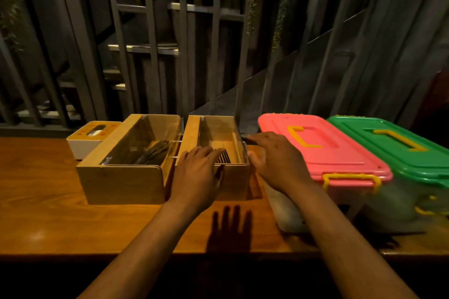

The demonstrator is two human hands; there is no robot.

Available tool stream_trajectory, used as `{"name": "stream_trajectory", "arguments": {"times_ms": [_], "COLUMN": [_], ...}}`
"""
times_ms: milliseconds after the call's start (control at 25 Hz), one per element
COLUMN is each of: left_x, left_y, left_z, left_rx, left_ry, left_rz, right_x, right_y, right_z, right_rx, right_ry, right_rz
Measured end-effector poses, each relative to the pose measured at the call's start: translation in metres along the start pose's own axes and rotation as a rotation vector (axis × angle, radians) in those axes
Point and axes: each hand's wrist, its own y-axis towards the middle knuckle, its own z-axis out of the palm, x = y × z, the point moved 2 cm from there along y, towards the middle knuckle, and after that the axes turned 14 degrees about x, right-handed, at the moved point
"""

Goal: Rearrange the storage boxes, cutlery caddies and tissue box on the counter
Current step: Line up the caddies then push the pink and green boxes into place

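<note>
Two wooden cutlery caddies with clear lids stand side by side on the wooden counter [48,213]. The left caddy [126,182] holds dark cutlery. My left hand [196,175] lies flat over the near left corner of the right caddy [218,133], fingers spread. Fingers apart, my right hand [274,160] hovers at that caddy's right side; whether it touches is unclear. A white tissue box [82,145] with an orange top sits behind the left caddy. To the right stand a pink-lidded storage box [325,150] and a green-lidded one [398,148].
Grey metal bars and a staircase rise right behind the counter's far edge. The counter's near edge runs just below my forearms. Both storage boxes have yellow handles and latches, and the green one runs out of view on the right.
</note>
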Motion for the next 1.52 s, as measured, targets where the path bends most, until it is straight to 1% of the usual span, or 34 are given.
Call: {"name": "stream_trajectory", "arguments": {"times_ms": [120,200,280,360,440,520,640,760,1000,1240,1520], "left_x": [-0.054,-0.098,-0.142,-0.184,-0.213,-0.230,-0.232,-0.229,-0.217,-0.208,-0.185], "left_y": [0.006,0.009,0.013,0.018,0.019,0.022,0.024,0.027,0.051,0.094,0.139], "left_z": [-0.009,-0.009,0.001,0.018,0.037,0.051,0.058,0.061,0.070,0.080,0.087], "left_rx": [-0.032,-0.073,-0.075,-0.032,0.015,0.026,0.005,0.011,0.060,0.081,0.104], "left_ry": [-0.040,-0.033,-0.033,-0.044,-0.006,0.042,0.060,0.068,0.090,0.079,0.062], "left_rz": [0.061,0.126,0.165,0.153,0.126,0.090,0.051,0.016,-0.017,-0.024,-0.009], "right_x": [-0.050,-0.092,-0.133,-0.168,-0.191,-0.213,-0.229,-0.230,-0.228,-0.232,-0.238], "right_y": [-0.026,-0.046,-0.066,-0.085,-0.100,-0.108,-0.106,-0.098,-0.069,-0.029,0.015], "right_z": [-0.030,-0.042,-0.050,-0.058,-0.063,-0.066,-0.060,-0.054,-0.049,-0.047,-0.035], "right_rx": [-0.076,-0.085,-0.049,0.029,0.110,0.175,0.250,0.226,0.270,0.337,0.350], "right_ry": [0.013,0.021,0.027,0.040,0.031,0.020,-0.072,-0.111,-0.187,-0.242,-0.234], "right_rz": [0.055,0.093,0.115,0.123,0.097,0.047,-0.052,-0.079,-0.027,0.064,0.121]}}
